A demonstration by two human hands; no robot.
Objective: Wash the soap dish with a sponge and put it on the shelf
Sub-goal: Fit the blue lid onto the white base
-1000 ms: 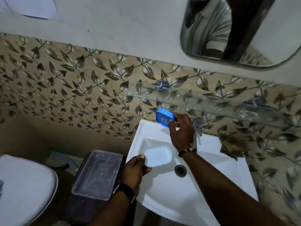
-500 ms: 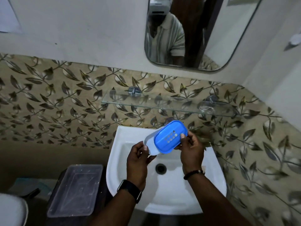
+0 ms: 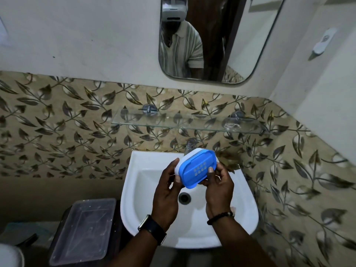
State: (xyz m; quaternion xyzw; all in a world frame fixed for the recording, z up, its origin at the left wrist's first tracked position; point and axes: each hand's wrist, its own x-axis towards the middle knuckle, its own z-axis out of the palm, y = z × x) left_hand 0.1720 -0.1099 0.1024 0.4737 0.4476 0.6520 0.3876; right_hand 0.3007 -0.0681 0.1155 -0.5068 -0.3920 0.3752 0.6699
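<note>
The person is holding the soap dish with both hands above the white sink, just in front of the tap. The left hand is gripping the white lower part from the side, its fingers curling round the edge. The right hand is pinching the blue perforated tray, with the thumb lying on top near the little holes. So the two hands are standing close together, both clamped on the same dish, and the dish is tilting a little toward the camera.

The blue tray is sitting in the white base, or almost; I cannot tell if it is fully seated. No water is running from the tap, and I am seeing no foam on the dish. No sponge is showing plainly in either hand or in the sink. From this I am judging that the washing part is probably finished, though the picture alone is not proving it.

What is remaining is the placing. The glass shelf is hanging on the tiled wall above the tap, and the dish is not yet on it. A clear plastic container is lying beside the sink, apart from the hands
</note>
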